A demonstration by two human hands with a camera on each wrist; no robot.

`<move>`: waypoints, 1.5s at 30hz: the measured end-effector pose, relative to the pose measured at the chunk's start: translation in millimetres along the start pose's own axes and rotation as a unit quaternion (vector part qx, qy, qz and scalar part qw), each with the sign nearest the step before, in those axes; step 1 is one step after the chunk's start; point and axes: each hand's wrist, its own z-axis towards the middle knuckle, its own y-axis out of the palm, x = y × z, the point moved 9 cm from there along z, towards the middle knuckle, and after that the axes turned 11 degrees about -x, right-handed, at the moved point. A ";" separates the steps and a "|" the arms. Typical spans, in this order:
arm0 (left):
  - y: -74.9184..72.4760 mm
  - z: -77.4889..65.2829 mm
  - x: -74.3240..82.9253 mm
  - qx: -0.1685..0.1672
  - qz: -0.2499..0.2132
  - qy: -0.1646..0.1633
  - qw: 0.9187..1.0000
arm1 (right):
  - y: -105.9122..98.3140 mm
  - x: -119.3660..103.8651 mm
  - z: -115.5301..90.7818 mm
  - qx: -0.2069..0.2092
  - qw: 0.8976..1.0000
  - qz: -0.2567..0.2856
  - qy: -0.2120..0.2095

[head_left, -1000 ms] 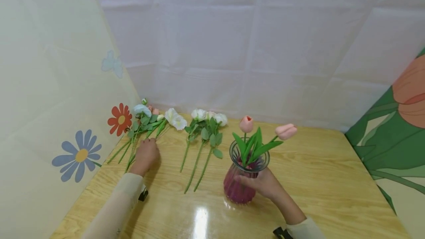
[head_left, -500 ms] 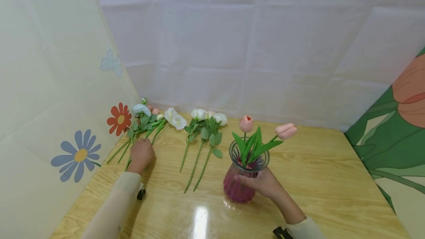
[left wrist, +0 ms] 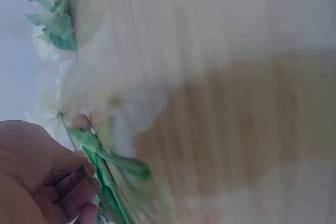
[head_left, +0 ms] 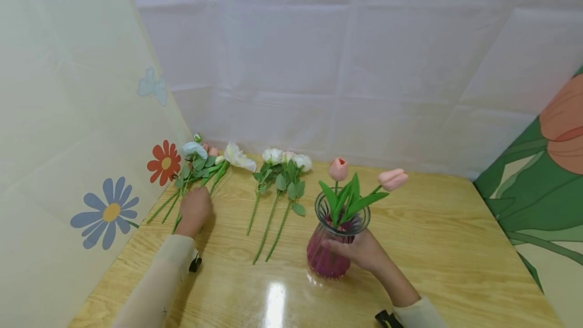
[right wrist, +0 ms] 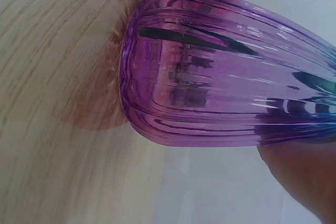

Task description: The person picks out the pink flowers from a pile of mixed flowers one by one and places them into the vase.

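At the left of the table, my left hand (head_left: 196, 210) is among the flowers. In the left wrist view, its thumb and fingers pinch the thin stem (left wrist: 67, 132) of a white flower (head_left: 239, 157). Green tulip stems and leaves (left wrist: 107, 179) lie right beside the fingers. My right hand (head_left: 362, 253) grips the neck of a ribbed purple-pink glass vase (head_left: 325, 259), thumb across its front. The vase stands upright on the table. Two pink tulips, one upright (head_left: 338, 170) and one leaning right (head_left: 392, 180), stand in it with their green leaves.
Several white roses (head_left: 273, 156) with long green stems lie side by side between my hands. A pale blue flower (head_left: 194, 150) and pink buds lie at the back left corner. A white cloth (head_left: 291, 65) hangs behind the wooden table (head_left: 446, 247).
My left hand has shifted slightly left and its fingers have closed on the stem. The white flower's head has turned and tipped up a little. My right hand and the vase stay in place.
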 end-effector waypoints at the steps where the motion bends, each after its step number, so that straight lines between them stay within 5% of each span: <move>1: -0.5 1.1 0.7 0.001 -0.003 -0.001 1.000 | -0.1 -0.3 0.0 0.000 1.000 -0.001 0.000; 11: -21.3 -1.5 31.8 0.069 -0.007 0.036 0.997 | -1.3 -3.4 -0.4 0.002 1.000 -0.001 0.002; 19: -25.8 -6.6 66.9 0.022 -0.067 0.054 0.996 | -1.5 -2.1 -0.7 0.002 1.000 -0.003 0.003; 25: -29.8 -14.7 99.3 0.036 -0.087 0.088 0.992 | -1.3 -1.5 -0.8 0.002 1.000 -0.002 0.001; 37: -16.7 -20.7 145.5 0.034 -0.077 0.142 0.986 | -1.0 -1.1 -1.0 0.007 1.000 0.004 0.002; 45: -0.5 -14.7 155.5 0.019 -0.097 0.148 0.984 | -0.8 -1.6 -1.3 0.008 1.000 0.004 0.001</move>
